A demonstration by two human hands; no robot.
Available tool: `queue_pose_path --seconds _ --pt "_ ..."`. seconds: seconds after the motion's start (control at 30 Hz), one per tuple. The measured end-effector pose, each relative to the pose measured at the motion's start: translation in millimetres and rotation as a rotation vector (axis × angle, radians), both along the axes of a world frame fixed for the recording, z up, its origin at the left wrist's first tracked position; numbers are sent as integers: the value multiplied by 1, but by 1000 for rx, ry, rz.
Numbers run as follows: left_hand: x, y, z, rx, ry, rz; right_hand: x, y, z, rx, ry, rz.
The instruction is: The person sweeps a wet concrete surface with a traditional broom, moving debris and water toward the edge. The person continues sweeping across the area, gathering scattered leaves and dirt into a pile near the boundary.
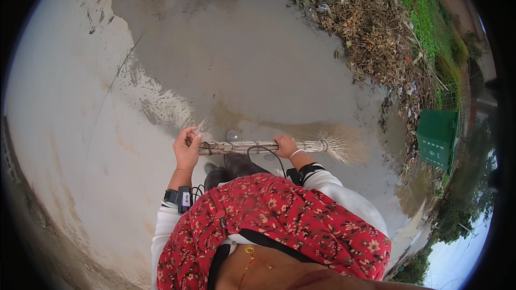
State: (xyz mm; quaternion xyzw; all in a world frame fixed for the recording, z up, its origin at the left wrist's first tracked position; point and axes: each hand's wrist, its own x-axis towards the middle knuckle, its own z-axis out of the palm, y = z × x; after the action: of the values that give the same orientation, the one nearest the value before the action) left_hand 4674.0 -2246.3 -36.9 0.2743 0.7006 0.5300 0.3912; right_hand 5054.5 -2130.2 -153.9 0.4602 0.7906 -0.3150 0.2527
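A twig broom [252,145] lies level across the front of my body. Its bundled sticks are tied with dark bands, and the pale bristles [339,146] fan out at the right. My left hand [186,151] is closed around the handle's left end, thumb toward the bristles. Farther along the bundle, just short of the bristles, my right hand [286,146] grips the sticks from above. A dark cable [269,150] loops over the broom near the right hand.
Wet, muddy grey ground [242,59] spreads ahead, with paler dry ground [59,102] at left. A heap of dead leaves and litter [371,32] lies at the far right. Beyond it stands a green bin [438,138]. My dark-trousered legs [236,165] are below the broom.
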Motion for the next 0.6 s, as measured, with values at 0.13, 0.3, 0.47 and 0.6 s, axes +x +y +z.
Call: queue_pose_path --seconds 0.13,0.3,0.47,0.6 --pt "-19 -29 14 -1 45 31 -18 -15 22 39 76 -10" --pt "-56 -85 35 52 29 161 -61 -39 61 134 200 123" --pt "-106 -180 43 57 66 381 -134 -77 72 136 291 369" --pt "-135 -254 44 1 1 597 -198 -104 71 123 291 519"
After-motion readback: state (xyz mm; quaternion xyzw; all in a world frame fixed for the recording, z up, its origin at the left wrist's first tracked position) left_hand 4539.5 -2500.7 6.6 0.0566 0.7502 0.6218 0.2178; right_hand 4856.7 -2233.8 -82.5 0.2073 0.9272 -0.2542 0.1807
